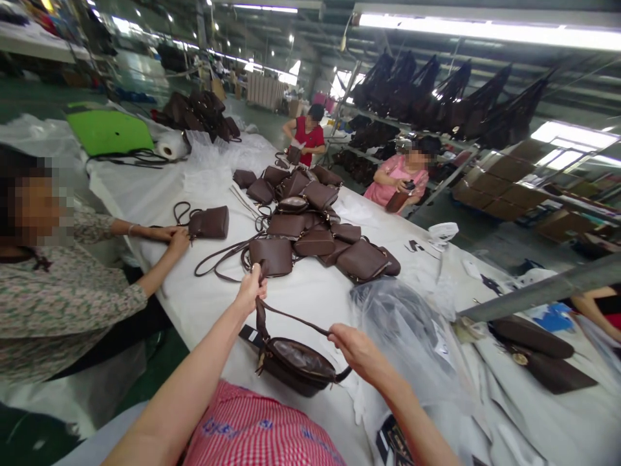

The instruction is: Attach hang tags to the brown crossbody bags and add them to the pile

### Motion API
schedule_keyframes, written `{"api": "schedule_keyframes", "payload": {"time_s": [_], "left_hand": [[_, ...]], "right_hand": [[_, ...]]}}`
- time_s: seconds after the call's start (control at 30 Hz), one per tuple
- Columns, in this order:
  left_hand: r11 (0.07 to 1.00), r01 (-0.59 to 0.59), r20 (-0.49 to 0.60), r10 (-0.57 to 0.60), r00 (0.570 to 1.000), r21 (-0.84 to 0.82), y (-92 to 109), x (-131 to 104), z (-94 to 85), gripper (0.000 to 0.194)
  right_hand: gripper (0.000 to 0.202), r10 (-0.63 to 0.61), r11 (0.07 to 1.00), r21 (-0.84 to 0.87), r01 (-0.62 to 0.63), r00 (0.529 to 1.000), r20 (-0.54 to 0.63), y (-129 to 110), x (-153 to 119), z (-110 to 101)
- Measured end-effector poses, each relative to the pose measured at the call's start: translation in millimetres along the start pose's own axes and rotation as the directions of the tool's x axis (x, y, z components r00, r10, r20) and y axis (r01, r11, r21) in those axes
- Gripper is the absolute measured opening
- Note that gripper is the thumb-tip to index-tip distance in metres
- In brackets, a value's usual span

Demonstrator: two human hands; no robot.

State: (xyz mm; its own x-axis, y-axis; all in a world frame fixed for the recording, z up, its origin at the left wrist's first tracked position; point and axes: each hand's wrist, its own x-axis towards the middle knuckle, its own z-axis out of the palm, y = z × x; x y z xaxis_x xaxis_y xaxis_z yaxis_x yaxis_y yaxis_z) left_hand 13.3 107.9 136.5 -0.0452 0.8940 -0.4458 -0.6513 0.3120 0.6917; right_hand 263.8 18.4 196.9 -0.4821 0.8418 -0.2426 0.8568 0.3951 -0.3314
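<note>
Bag held by its strap over the near side of a bench, seen from the wearer's head. The left hand (pixel 251 291), closed in a fist, grips the strap (pixel 295 315) of a dark brown bag (pixel 291 378); the right hand (pixel 353 349) pinches the same strap between thumb and fingers, a stretch of it running between the two hands. The brown bag lies below the hands, close in front of the wearer's red checked garment (pixel 257 427), its mouth open upward and a pale lining or filling visible; whether its base touches the bench (pixel 223 307) cannot be told. A black-and-white tag (pixel 251 335) shows at its left end. Beyond the left hand lies a heap of similar bags (pixel 315 243); right of the right hand is a clear plastic sack (pixel 412 330). At left, a co-worker in a floral top (pixel 72 298) has both hands beside another brown bag (pixel 209 222); across the bench are a person in red (pixel 310 136) and a person in pink (pixel 395 178), each handling a bag
</note>
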Motion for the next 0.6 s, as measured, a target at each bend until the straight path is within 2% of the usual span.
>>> {"api": "schedule_keyframes", "payload": {"time_s": [0.03,0.1,0.17,0.23,0.3,0.47,0.6], "left_hand": [[0.992,-0.032,0.052,0.025,0.998,0.126,-5,-5,5.3,0.041],[0.932,-0.088,0.230,0.005,0.973,0.353,-20,-20,19.2,0.039],[0.844,-0.177,0.416,-0.060,0.907,0.507,-36,-35,32.1,0.041],[0.768,-0.260,0.541,-0.131,0.831,0.585,-47,-47,40.0,0.043],[0.712,-0.284,0.577,-0.206,0.790,0.642,-50,-51,42.5,0.036],[0.610,-0.227,0.547,-0.408,0.731,0.759,-47,-40,38.1,0.025],[0.590,-0.185,0.528,-0.484,0.698,0.786,-45,-31,37.4,0.022]], "right_hand": [[0.027,-0.003,1.000,-0.014,0.003,1.000,0.001,-1,1,-2],[0.028,0.022,0.998,-0.059,-0.022,1.000,-0.005,-7,8,-6],[0.027,0.051,0.996,-0.070,-0.053,0.998,-0.030,-15,16,-8],[0.027,0.067,0.997,-0.046,-0.069,0.996,-0.056,-19,21,-8],[0.026,0.068,0.997,-0.029,-0.069,0.997,-0.046,-18,22,-7],[0.030,0.177,0.984,-0.035,-0.175,0.983,0.051,0,10,-4],[0.028,0.219,0.976,0.016,-0.219,0.976,0.007,11,-1,1]]}}
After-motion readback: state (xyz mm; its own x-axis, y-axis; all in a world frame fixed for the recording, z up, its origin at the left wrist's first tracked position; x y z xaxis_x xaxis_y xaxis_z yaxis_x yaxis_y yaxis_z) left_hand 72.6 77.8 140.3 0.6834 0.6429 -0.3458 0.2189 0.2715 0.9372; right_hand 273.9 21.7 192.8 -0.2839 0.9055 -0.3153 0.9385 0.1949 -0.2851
